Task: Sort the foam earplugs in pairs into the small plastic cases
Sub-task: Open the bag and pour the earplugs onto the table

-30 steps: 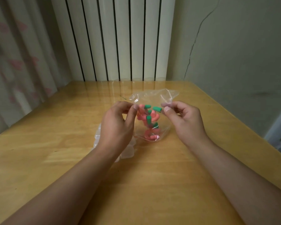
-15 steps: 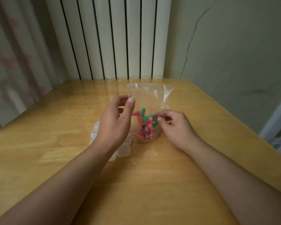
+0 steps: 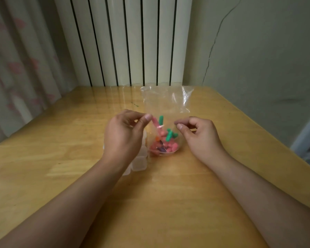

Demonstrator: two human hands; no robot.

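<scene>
- The clear plastic bag (image 3: 166, 104) stands upright on the wooden table (image 3: 186, 185), holding pink and green foam earplugs (image 3: 164, 143) in its bottom.
- The left hand (image 3: 123, 136) pinches the bag's side at 9 o'clock.
- The right hand (image 3: 200, 136) pinches its side at 3 o'clock.
- The small plastic cases (image 3: 139, 162) lie at the bag's 8 o'clock, partly under the left hand.
</scene>
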